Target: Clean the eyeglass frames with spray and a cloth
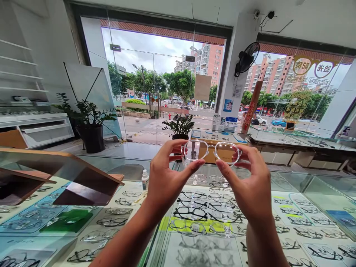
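Note:
A pair of clear-framed glasses (211, 147) is held up in the middle of the view, above a glass display counter. My left hand (171, 172) pinches its left side, with the thumb below the left lens and the fingers behind. On the other side my right hand (247, 174) grips the right rim in the same way, thumb under the right lens. Both lenses are see-through and roughly level. Below the hands, rows of eyeglasses (191, 213) lie inside the counter, some on a yellow-green strip.
A small white bottle (145, 180) stands on the counter left of my left hand. Wooden-edged mirrors or stands (91, 174) rise at the left. Potted plants (91, 137), glass doors and another display case (278, 135) are farther off.

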Demonstrator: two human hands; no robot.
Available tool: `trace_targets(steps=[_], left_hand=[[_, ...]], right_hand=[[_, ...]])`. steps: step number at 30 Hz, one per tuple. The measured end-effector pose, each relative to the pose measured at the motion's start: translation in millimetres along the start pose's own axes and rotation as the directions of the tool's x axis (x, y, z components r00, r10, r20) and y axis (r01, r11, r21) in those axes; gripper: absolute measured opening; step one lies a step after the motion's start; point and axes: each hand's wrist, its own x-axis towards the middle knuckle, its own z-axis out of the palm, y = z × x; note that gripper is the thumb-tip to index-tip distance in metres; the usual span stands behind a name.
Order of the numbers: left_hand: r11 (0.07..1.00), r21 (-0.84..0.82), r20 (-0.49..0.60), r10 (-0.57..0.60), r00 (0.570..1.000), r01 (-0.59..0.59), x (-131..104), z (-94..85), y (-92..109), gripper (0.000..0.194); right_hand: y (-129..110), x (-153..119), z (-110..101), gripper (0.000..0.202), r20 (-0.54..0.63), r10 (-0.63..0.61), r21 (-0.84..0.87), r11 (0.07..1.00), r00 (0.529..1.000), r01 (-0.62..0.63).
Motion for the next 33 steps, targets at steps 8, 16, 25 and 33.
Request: trace_targets(steps=[8, 16, 25, 33], left_hand=[[0.995, 0.074, -0.044, 0.077, 0.996, -0.074, -1.3, -2.7, 6.7, 0.054], [0.988, 0.111, -0.063, 0.116, 0.991, -0.109, -1.7, -6.6, 13.0, 0.055], [0.975, 0.142, -0.079, 0.186, 0.979, -0.173, -2.7, -9.5, 13.8, 0.057], [0.977, 0.129, -0.082, 0.182, 0.980, -0.171, -1.8, -10.8, 12.6, 0.059]], right_hand=[[0.4, -0.6, -1.1, 0.049, 0.035, 0.031, 0.035, 0.999, 0.999, -0.032], [1.3, 0.3, -0.7, 0.048, 0.097, 0.087, 0.113, 0.989, 0.991, -0.098], [0.6, -1.7, -1.7, 0.050, 0.124, 0.118, 0.136, 0.981, 0.985, -0.135], [2.5, -2.3, -1.6, 0.048, 0.134, 0.107, 0.148, 0.981, 0.985, -0.126]])
